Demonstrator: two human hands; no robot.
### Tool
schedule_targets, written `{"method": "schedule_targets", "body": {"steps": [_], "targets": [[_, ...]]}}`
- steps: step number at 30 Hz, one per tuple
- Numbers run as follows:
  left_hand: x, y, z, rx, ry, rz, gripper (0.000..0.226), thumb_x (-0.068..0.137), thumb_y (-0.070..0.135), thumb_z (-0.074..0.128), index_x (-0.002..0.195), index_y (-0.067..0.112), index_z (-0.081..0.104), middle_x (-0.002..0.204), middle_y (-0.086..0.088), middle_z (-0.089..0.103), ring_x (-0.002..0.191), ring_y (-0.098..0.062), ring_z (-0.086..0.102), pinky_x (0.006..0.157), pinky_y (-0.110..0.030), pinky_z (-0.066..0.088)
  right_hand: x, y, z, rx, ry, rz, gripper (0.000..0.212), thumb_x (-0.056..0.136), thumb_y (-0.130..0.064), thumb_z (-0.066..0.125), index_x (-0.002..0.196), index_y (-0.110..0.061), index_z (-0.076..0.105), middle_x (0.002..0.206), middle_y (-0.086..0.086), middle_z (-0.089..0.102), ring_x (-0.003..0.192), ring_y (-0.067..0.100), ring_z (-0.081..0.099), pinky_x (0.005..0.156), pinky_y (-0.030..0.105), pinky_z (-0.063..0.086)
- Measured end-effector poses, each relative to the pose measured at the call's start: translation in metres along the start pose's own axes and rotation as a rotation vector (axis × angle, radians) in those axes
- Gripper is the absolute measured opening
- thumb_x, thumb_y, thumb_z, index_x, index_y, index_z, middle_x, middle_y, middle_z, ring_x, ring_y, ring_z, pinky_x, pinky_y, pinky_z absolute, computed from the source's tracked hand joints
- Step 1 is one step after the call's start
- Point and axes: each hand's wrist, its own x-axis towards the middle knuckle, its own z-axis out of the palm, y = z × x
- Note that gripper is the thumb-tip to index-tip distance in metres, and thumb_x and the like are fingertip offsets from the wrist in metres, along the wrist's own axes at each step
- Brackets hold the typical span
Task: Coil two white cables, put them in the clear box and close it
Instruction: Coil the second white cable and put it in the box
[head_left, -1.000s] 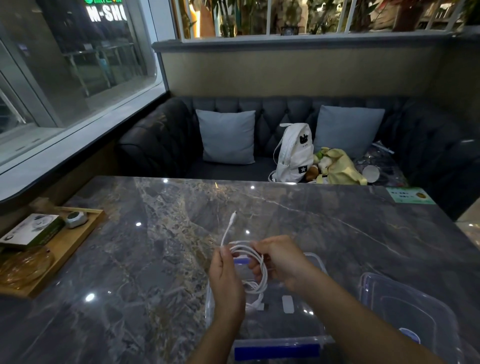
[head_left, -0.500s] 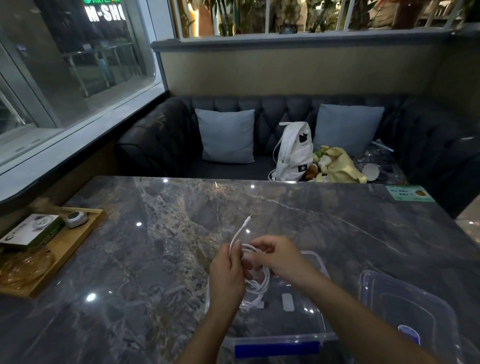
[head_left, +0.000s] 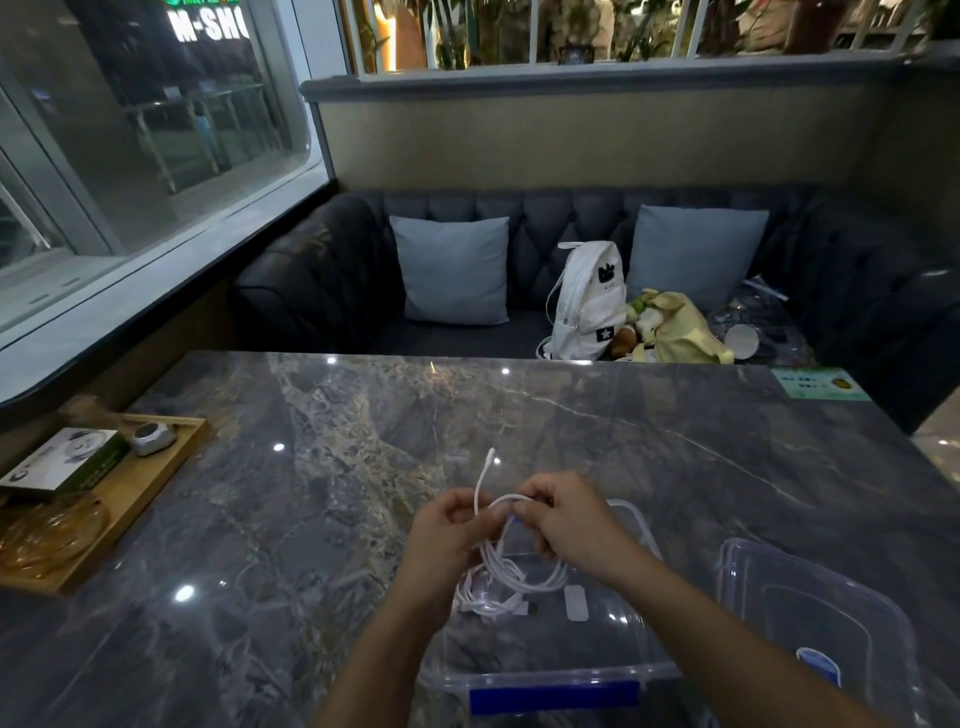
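Raised and tilted right since a second ago, cable (head_left: 511, 551) tip; left hand (head_left: 447, 535) and right hand (head_left: 563, 525) pinching coil above box (head_left: 647, 530); coiling step, next: tuck free end, lower in.

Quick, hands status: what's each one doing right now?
Left hand: closed, pinching the white cable just below its free plug end.
Right hand: closed on the same cable's coil, above the clear box.

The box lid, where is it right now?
In the head view, the lid lies on the table at lower right, beside the open clear box, past the right forearm.
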Motion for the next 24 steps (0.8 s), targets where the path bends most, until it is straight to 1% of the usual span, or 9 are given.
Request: {"method": "schedule_targets", "body": {"steps": [3,6,9,11,13,17,20,22,24], "targets": [[-0.001,0.000,-0.003,-0.062,0.096,0.024,0.033,0.075,-0.001,0.071,0.100,0.012,0.054,0.069,-0.011,0.074,0.061,-0.019,0.070,0.054,-0.026,0.055,0.000,-0.001,0.000,-0.107,0.055,-0.075,0.014,0.086,-0.012,0.058,0.078,-0.003,0.066,0.062,0.003,0.055,0.055,0.009,0.046,0.056,0.026,0.038],[-0.003,-0.004,0.003,0.086,0.289,0.154,0.039,0.079,0.001,0.068,0.103,0.023,0.047,0.066,-0.010,0.071,0.061,-0.021,0.069,0.056,-0.030,0.057,-0.001,-0.003,0.006,-0.145,0.115,-0.136,0.014,0.087,-0.012,0.057,0.082,-0.003,0.067,0.063,-0.002,0.053,0.056,0.006,0.044,0.054,0.018,0.033],[-0.006,-0.007,0.014,0.513,0.358,0.327,0.016,0.088,0.007,0.055,0.095,0.021,0.061,0.072,0.001,0.067,0.062,-0.008,0.063,0.055,-0.020,0.049,-0.002,-0.007,0.013,-0.177,0.183,-0.202,0.015,0.087,-0.009,0.056,0.082,-0.006,0.069,0.070,0.002,0.062,0.061,0.008,0.050,0.054,0.017,0.034],[-0.007,-0.010,0.020,0.872,0.325,0.397,0.020,0.091,0.008,0.046,0.091,0.013,0.065,0.080,-0.005,0.067,0.070,-0.013,0.060,0.061,-0.024,0.043,-0.002,-0.008,0.014,-0.201,0.195,-0.224,0.016,0.087,-0.007,0.054,0.082,-0.004,0.069,0.081,0.009,0.068,0.071,0.016,0.057,0.064,0.023,0.040],[-0.005,-0.007,0.022,1.029,0.235,0.388,0.023,0.094,0.012,0.044,0.092,0.005,0.065,0.089,-0.014,0.065,0.078,-0.022,0.059,0.066,-0.029,0.039,-0.002,-0.005,0.013,-0.219,0.196,-0.215,0.016,0.086,-0.004,0.054,0.079,-0.004,0.068,0.080,0.010,0.068,0.073,0.019,0.056,0.067,0.028,0.039],[0.000,-0.001,0.017,1.046,0.001,0.325,0.026,0.093,0.018,0.049,0.070,0.008,0.056,0.079,-0.020,0.066,0.060,-0.015,0.047,0.055,-0.021,0.026,-0.004,0.003,0.008,-0.248,0.146,-0.156,0.012,0.085,-0.007,0.057,0.076,-0.003,0.065,0.069,0.003,0.057,0.068,0.015,0.050,0.060,0.025,0.033],[0.002,-0.004,0.015,1.032,-0.035,0.242,0.021,0.095,0.016,0.044,0.075,0.012,0.050,0.083,-0.015,0.064,0.067,-0.013,0.048,0.056,-0.021,0.028,-0.005,0.005,0.008,-0.238,0.138,-0.133,0.012,0.086,-0.009,0.058,0.078,-0.004,0.065,0.070,-0.001,0.055,0.068,0.013,0.050,0.060,0.023,0.032],[0.003,-0.008,0.012,0.871,-0.105,0.129,0.022,0.096,0.017,0.041,0.078,0.013,0.053,0.077,-0.003,0.062,0.067,-0.010,0.051,0.058,-0.024,0.037,-0.006,0.005,0.008,-0.208,0.114,-0.121,0.011,0.086,-0.011,0.058,0.080,-0.006,0.065,0.071,-0.001,0.057,0.069,0.012,0.052,0.061,0.023,0.035],[0.000,-0.008,0.008,0.631,-0.192,0.021,0.028,0.098,0.023,0.040,0.077,0.019,0.059,0.063,0.010,0.059,0.059,-0.004,0.050,0.053,-0.016,0.039,-0.006,0.006,0.004,-0.138,0.058,-0.108,0.009,0.085,-0.012,0.060,0.082,-0.008,0.067,0.074,0.000,0.061,0.070,0.010,0.054,0.063,0.021,0.040]]}}
